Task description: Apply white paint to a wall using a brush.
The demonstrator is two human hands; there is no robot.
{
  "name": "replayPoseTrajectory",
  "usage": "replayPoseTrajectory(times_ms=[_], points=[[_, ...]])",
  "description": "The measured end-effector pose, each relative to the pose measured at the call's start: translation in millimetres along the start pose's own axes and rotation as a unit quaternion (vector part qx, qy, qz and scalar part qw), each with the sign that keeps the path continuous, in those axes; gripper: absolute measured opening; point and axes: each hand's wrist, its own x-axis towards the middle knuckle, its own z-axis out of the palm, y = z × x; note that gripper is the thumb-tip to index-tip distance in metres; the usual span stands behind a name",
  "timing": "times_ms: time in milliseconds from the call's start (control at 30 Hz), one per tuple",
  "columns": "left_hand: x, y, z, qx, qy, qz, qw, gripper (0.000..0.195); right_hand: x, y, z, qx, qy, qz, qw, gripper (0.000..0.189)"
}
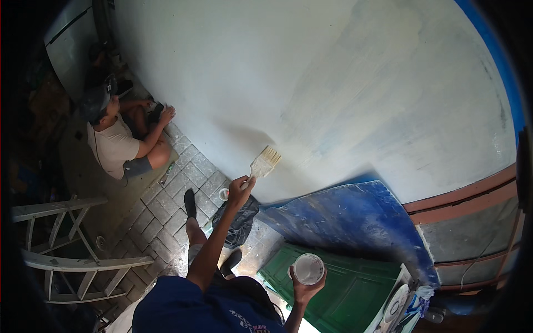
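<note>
My left hand (pixel 241 191) grips the handle of a wide flat paintbrush (pixel 264 163), its pale bristles pointing up towards a whitish wall (pixel 233 83). A shadow falls on the wall beside the brush; whether the bristle tips touch the wall, I cannot tell. Lower right, my right hand (pixel 306 289) holds a white plastic tub (pixel 309 269) from below, thumb and fingers around its sides. Its inside looks whitish, but the depth of any contents is unclear. Patchy, slightly yellowish and grey areas show on the wall to the right of the brush.
A green plastic lid (pixel 333 295) lies under the tub, beside a blue sheet (pixel 333 212) leaning on the wall. Near my feet are a black plastic bag (pixel 237 224) and a small cup (pixel 224 194) on paving (pixel 166 212). Ladder (pixel 83 264) and a seated person (pixel 120 137) are left.
</note>
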Motion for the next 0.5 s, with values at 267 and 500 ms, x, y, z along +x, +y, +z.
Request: replayPoseTrajectory(times_ms=[267,500], points=[[66.7,90.5,-3.3,-0.001,-0.012,0.073,0.997,0.041,0.6,-5.9,0.1,0.006,-0.014,0.010,1.000,0.068],[28.4,-20.5,-2.0,0.180,0.060,-0.036,0.981,0.041,7.3,-10.6,6.7,0.015,0.001,0.009,1.000,0.070]])
